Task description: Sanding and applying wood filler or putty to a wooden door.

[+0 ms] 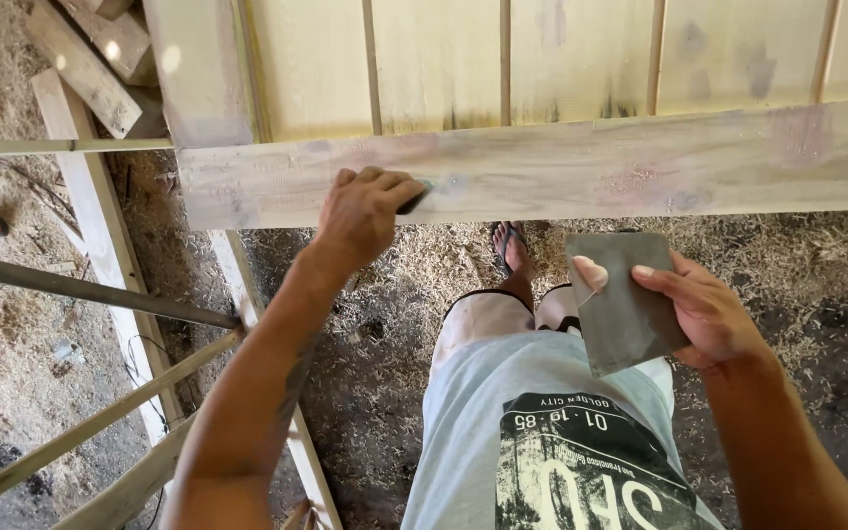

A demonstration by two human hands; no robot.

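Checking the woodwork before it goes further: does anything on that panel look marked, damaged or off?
Yes. The horizontal board carries pinkish and grey smeared patches, and dark stains sit at the bottom of the upright panels. The left hand presses a small tool there; the right hand holds a flat grey sheet.

The board (pixel 581 162) under the left hand (pixel 363 211) is pale cream wood with faint pink and grey smudges. The sheet (pixel 620 299) pinched in the right hand (pixel 704 309) is plain dark grey. Below both, the shirt (pixel 542 442) is light grey with a black-and-white print.
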